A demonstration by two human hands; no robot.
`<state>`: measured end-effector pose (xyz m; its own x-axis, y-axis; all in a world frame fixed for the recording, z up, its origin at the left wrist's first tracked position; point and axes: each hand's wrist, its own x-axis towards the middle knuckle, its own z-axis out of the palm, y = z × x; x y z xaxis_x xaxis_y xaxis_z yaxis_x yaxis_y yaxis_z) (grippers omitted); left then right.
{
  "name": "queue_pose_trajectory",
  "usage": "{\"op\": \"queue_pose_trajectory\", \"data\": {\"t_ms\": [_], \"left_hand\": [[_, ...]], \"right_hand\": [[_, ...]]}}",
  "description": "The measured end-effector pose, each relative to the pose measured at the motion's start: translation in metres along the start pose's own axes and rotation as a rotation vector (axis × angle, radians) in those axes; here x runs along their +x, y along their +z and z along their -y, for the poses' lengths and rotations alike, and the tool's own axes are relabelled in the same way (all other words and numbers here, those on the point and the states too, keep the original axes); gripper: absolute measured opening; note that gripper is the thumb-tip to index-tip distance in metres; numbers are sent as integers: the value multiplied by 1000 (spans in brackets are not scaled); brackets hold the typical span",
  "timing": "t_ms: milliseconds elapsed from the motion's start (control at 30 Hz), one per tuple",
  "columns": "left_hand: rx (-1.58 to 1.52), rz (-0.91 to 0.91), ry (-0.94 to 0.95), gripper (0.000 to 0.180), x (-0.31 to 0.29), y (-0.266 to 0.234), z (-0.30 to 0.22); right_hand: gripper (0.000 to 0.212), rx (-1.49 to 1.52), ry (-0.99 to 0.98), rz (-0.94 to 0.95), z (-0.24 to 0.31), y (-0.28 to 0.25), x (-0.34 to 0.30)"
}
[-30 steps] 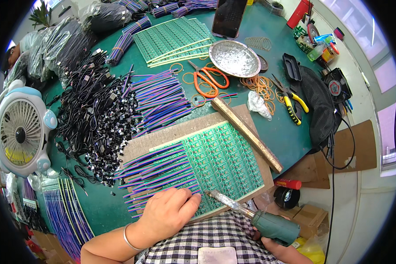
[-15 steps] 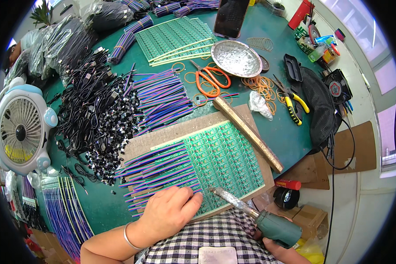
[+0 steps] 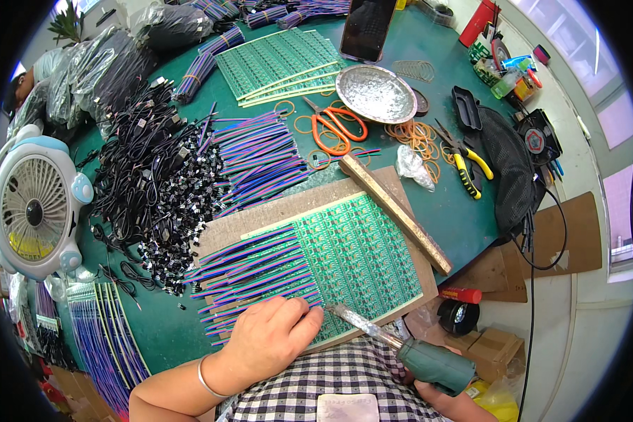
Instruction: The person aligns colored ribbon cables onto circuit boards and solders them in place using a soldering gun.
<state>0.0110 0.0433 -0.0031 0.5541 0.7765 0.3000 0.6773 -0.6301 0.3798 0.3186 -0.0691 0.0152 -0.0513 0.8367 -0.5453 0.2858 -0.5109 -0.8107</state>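
A green circuit board panel (image 3: 355,253) lies on a brown board (image 3: 288,211) in front of me, with rows of purple and blue ribbon wires (image 3: 250,271) laid along its left edge. My left hand (image 3: 271,337) presses flat on the nearest wires at the panel's lower left corner. My right hand (image 3: 429,387) is mostly hidden under a green-handled soldering iron (image 3: 429,362) that it grips. The iron's tip (image 3: 330,307) rests by the left fingertips at the panel's near edge.
A wooden bar (image 3: 394,211) lies along the panel's right side. Behind are loose ribbon wires (image 3: 250,151), black cables (image 3: 148,183), more green panels (image 3: 278,60), orange scissors (image 3: 334,126), a metal dish (image 3: 376,93), rubber bands (image 3: 415,137), yellow pliers (image 3: 464,165). A fan (image 3: 35,204) stands left.
The soldering iron's tip has slid left along the panel's near edge toward my left fingertips. My left hand has stayed on the wires.
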Motion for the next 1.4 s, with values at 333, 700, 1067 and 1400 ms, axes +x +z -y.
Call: {"op": "queue_pose_trajectory", "data": {"t_ms": [333,700,1067,1400], "left_hand": [[28,-4,10,21,2,0,-2],[38,-15,13,20,0,1,-1],[46,-19,25,21,-1,2,-2],[63,-25,40,19,3,0,1]], "right_hand": [[55,6,-79,1,-2,3,5],[57,3,-172,10,-29,-15,-13],[59,29,-214,14,-12,0,0],[55,-10,-254,22,-6,-3,9]]}}
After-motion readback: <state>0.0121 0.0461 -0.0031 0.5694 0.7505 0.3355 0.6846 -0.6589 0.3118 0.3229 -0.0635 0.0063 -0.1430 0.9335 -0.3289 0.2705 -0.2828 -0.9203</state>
